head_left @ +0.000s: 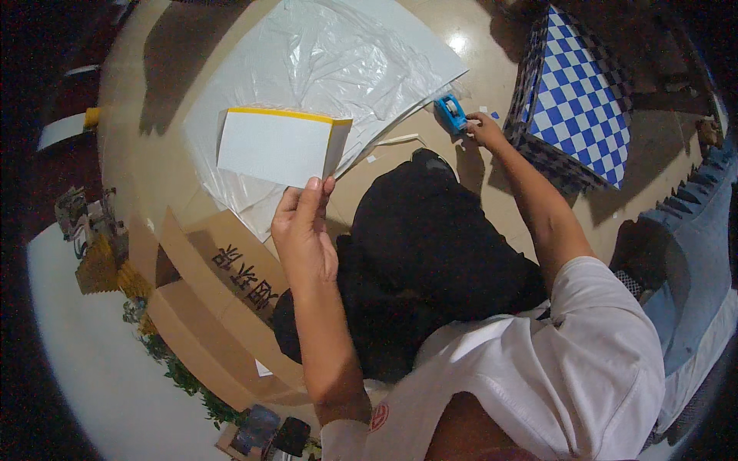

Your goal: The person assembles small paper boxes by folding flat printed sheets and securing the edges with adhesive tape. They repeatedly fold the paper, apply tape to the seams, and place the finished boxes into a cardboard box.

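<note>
My left hand (307,230) pinches the near lower corner of a white folded card piece (273,146) between thumb and fingers. The piece has a yellow strip along its far edge and bent-back sides. It is raised in front of me, above a plastic-covered white sheet. Out to the right, my right arm stretches to a blue tape dispenser (451,114) on the floor. The fingers of my right hand (486,132) are drawn together at the dispenser's near right end. Whatever they pinch there is too small to make out.
Crumpled clear plastic (330,61) covers the large white sheet ahead. A blue-and-white checked stack (580,100) stands at the right, beyond my right forearm. An open cardboard box (215,338) lies at my left. Pale blue cloth (696,261) hangs at far right. Small scraps dot the floor.
</note>
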Motion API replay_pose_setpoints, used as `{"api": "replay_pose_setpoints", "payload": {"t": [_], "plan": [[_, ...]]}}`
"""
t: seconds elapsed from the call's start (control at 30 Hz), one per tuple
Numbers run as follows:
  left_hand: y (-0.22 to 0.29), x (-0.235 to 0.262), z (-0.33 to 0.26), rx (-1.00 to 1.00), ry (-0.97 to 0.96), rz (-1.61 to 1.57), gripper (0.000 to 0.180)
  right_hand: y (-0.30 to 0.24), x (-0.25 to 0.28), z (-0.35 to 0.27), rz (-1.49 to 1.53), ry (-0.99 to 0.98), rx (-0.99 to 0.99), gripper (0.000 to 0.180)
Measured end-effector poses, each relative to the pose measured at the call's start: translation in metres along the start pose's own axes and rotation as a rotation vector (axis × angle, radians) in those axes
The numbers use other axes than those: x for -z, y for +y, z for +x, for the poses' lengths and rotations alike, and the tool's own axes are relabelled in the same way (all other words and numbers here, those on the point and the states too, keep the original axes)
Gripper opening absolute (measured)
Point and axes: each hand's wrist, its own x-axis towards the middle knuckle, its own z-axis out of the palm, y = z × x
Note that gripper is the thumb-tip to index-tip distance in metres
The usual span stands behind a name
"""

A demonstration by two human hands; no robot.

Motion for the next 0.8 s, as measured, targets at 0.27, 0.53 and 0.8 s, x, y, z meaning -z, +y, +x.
{"api": "replay_pose_setpoints", "payload": {"t": [0.27,0.53,0.8], "plan": [[-0.005,-0.022,0.001,0.051,0.027,0.055,0.018,-0.015,-0.005,0.023,-0.07,0.023,-0.102,0.024],[-0.013,-0.018,0.002,0.06,0.005,0.046,0.022,0.012,0.009,0.022,0.265,-0.193,-0.158,0.018],[-0.015,-0.012,0.002,0.132,0.074,-0.034,0.021,0.012,-0.013,-0.004,0.282,-0.086,-0.154,0.017]]}}
